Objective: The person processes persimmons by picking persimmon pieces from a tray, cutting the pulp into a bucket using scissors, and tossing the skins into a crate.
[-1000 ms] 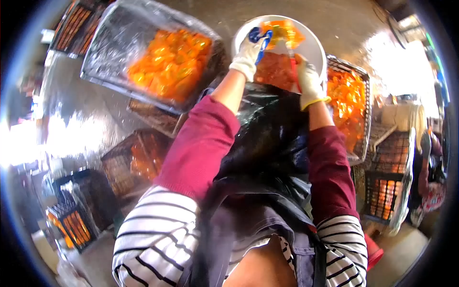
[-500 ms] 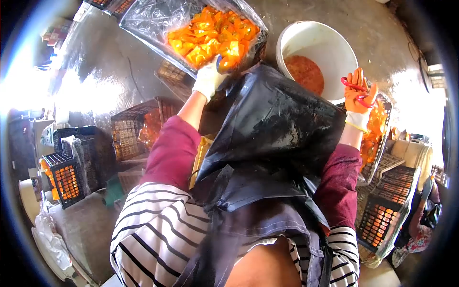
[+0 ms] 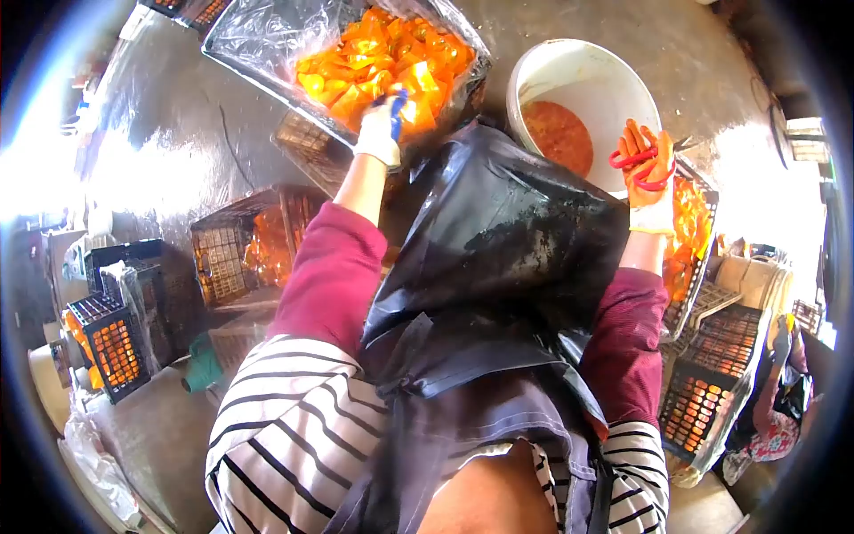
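My left hand (image 3: 381, 127), in a white glove with blue on it, is at the near edge of a heap of glossy orange peppers (image 3: 378, 58). The heap lies in a crate lined with clear plastic (image 3: 258, 40). Its fingers are blurred against the peppers, so whether they grip one cannot be told. My right hand (image 3: 648, 173), in an orange and white glove, holds red-handled scissors (image 3: 656, 182), the loops around its stretched fingers. It is beside the rim of a white bucket (image 3: 627, 84), which has reddish-orange pulp (image 3: 558, 135) at the bottom.
A black apron (image 3: 507, 231) covers my lap. More peppers fill a crate (image 3: 689, 236) under my right hand. At the left stand a brown crate (image 3: 218, 258) and a black crate (image 3: 116, 351) with orange contents. Another full crate (image 3: 698, 409) stands at the right.
My left hand has moved slightly left and up over the peppers. My right hand, with the scissors, has turned and shifted a little left. The whole view has shifted slightly.
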A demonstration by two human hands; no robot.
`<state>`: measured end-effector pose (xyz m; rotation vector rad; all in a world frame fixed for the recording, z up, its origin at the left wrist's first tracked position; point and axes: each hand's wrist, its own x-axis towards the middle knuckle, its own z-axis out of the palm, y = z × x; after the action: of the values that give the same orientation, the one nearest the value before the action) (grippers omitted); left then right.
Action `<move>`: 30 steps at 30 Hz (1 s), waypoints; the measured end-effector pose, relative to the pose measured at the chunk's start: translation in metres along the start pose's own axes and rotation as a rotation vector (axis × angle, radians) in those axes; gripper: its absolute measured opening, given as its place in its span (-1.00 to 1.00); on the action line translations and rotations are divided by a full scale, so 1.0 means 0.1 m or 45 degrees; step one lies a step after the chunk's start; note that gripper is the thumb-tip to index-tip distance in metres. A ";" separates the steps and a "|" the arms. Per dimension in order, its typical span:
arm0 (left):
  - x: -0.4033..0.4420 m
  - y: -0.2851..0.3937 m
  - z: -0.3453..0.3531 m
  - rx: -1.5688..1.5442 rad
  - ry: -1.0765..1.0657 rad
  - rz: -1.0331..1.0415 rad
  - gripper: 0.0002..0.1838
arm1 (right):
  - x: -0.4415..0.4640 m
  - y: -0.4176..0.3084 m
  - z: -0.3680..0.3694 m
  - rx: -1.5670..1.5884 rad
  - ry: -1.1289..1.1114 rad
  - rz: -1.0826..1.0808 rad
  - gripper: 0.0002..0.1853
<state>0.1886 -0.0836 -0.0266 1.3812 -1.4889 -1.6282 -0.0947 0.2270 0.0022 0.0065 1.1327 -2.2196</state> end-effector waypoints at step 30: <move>-0.43 0.49 2.12 -0.852 -0.822 -0.021 -0.47 | -0.01 0.59 0.22 -1.279 -0.286 -0.094 -0.61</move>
<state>-0.0012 0.0257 0.0053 0.5187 -1.0391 -2.4206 -0.0562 0.1864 -0.0262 -0.6839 1.9846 -1.4337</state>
